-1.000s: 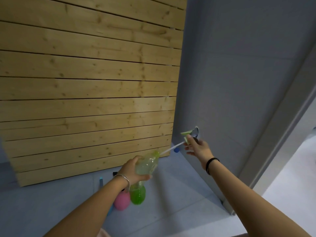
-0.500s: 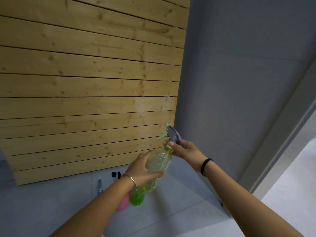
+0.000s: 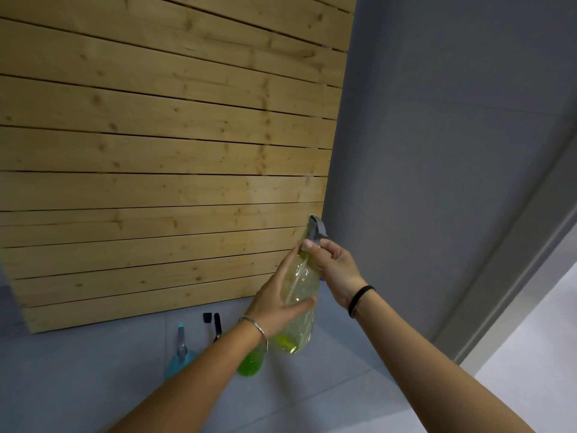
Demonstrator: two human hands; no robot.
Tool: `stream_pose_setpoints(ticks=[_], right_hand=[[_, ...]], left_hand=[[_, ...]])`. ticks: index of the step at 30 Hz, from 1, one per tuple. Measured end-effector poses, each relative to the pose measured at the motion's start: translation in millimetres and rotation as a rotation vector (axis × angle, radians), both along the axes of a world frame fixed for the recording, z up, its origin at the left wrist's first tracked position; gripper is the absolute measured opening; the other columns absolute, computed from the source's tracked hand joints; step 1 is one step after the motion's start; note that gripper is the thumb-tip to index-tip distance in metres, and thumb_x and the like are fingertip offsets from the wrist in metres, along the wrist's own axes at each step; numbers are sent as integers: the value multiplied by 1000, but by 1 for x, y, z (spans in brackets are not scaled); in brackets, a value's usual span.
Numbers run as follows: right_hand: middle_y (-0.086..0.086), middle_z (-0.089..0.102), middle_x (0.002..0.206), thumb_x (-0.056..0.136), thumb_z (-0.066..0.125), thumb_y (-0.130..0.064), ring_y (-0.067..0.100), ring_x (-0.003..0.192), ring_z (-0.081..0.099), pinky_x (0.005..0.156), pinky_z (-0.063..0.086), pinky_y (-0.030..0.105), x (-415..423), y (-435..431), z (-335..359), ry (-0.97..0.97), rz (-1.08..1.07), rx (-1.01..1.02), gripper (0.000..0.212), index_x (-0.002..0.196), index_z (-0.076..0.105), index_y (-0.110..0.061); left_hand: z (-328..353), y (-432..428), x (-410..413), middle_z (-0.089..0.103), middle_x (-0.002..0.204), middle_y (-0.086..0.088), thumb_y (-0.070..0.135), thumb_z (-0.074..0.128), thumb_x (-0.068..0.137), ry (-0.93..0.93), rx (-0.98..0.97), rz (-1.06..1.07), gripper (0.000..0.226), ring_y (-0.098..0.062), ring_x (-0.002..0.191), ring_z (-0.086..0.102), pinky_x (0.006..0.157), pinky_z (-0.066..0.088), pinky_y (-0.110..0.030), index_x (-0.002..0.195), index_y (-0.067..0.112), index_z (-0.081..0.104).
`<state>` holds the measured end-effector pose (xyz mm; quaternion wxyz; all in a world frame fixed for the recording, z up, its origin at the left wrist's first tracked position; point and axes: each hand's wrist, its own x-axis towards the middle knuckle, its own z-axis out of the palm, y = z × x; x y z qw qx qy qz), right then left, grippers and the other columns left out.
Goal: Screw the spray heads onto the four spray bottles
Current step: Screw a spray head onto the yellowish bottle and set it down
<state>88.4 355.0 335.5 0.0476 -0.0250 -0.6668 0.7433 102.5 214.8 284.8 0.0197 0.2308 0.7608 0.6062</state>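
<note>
One head (image 3: 315,230) now seated on yellow bottle (image 3: 298,295), tube inside; was apart second ago. I note left hand (image 3: 274,303) wraps bottle, right hand (image 3: 332,265) pinches collar. Threading likely starts.

pale wooden slat panel (image 3: 162,157) leans against a grey wall (image 3: 437,135), on grey floor (image 3: 78,385).

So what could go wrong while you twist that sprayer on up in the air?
The yellow bottle is tilted in the left hand alone, so it might slip and drop onto the green bottle below. The right hand pinches the spray head only at its collar; it could go on crooked and jam.
</note>
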Motion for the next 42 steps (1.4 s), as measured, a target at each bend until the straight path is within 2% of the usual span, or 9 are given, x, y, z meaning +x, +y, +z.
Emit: stream_pose_setpoints(ticks=[4,7,10,15,22,29,34,37,42], right_hand=[[5,73,103,90,61,-25,19,90,69,80,56,28,-3,-4,3,3,103,-61,21,103,60,-9],[0,71,114,96,49,-30,13,103,68,83,54,22,-3,-2,5,-27,236,-106,31,113,65,-9],[8,70,106,92,57,-24,19,96,67,85,55,27,-2,-7,6,-9,175,-91,34,119,63,-3],[16,57,93,82,70,-10,25,84,59,98,46,47,-3,-20,2,-13,22,-205,43,120,53,0],[1,72,104,95,51,-30,13,97,67,86,53,24,-5,-11,2,-23,241,-125,31,115,64,-10],[9,67,98,87,64,-25,23,98,64,94,53,35,-6,-10,2,38,137,7,34,112,64,-1],[2,68,114,94,52,-34,17,109,63,97,50,29,-4,-11,3,-36,254,-103,43,125,60,-6],[5,67,103,89,57,-33,17,96,63,91,52,27,-4,-12,6,-32,284,-203,36,114,65,-8],[7,58,87,67,76,-29,19,79,59,76,54,31,-5,-25,11,-18,173,-248,42,103,62,-11]], left_hand=[[5,-5,-6,27,136,48,41,71,70,29,-53,-1,90,18,126,35,98,33,-11,135,65,13],[7,-11,-8,20,142,46,39,71,73,65,-45,-16,90,26,125,28,97,31,-11,135,65,12],[8,-11,-8,23,147,39,36,71,73,61,-28,-12,92,10,136,28,106,33,-22,137,64,11],[6,-12,-8,33,129,54,40,70,70,40,-50,12,89,19,127,34,93,34,-1,132,68,13],[8,-16,-10,22,148,37,35,70,72,67,-29,-18,90,9,138,26,110,31,-26,137,62,15],[9,-15,-10,26,136,50,32,72,72,90,-75,-7,92,25,127,27,93,28,8,134,66,13],[12,-15,-12,18,145,43,36,71,74,80,-8,-18,88,19,134,21,98,27,3,136,63,15],[14,-16,-15,19,147,41,36,71,73,103,-16,-6,91,18,134,23,102,28,-5,138,62,13],[17,-17,-15,27,134,48,32,72,71,131,-56,34,94,26,125,28,91,30,7,134,67,11]])
